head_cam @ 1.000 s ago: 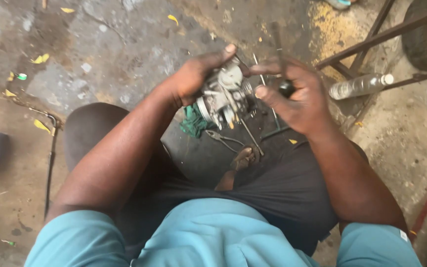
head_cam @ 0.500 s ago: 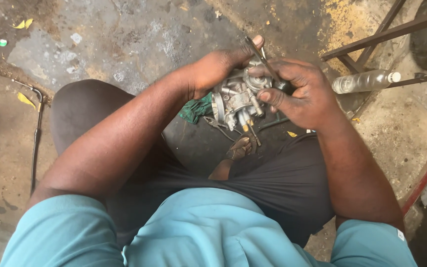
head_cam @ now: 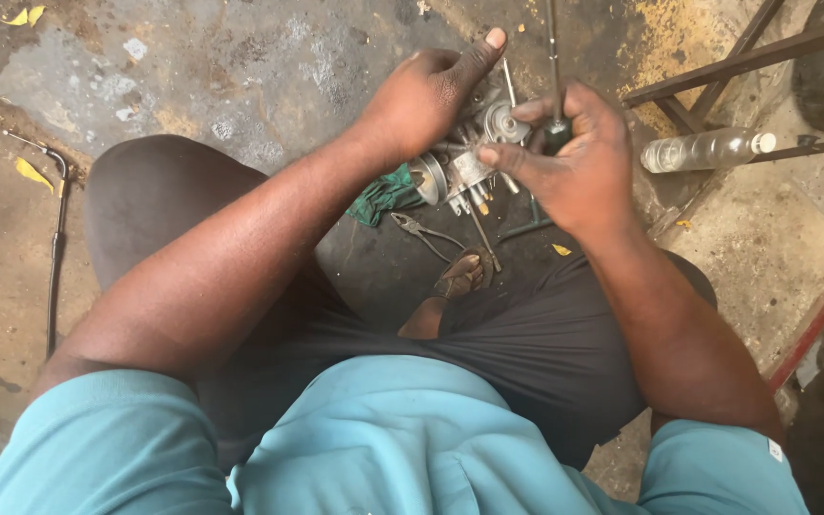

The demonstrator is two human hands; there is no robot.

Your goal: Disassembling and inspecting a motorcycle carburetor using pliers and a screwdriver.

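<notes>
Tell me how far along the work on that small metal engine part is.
Done: the metal engine part is off any machine, and pliers and a green rag lie on the ground below it. In hand: the left hand grips the part while the right hand holds a thin tool shaft upright against it. Left: the part is still in one piece; how much remains cannot be told.

- Held between left hand [head_cam: 422, 95] and right hand [head_cam: 579, 157], above the ground: a small metal engine part [head_cam: 474, 162].
- Upright from the right hand's grip: a thin rod [head_cam: 552, 57].
- Below the part, on the ground: a rag [head_cam: 383, 194] left, pliers [head_cam: 422, 232] just right of it.
- Nearer: a sandalled foot [head_cam: 460, 277].
- Far right: a bottle [head_cam: 703, 150] lying under a metal frame [head_cam: 746, 57].
- Far left: a bent pipe [head_cam: 52, 238].
</notes>
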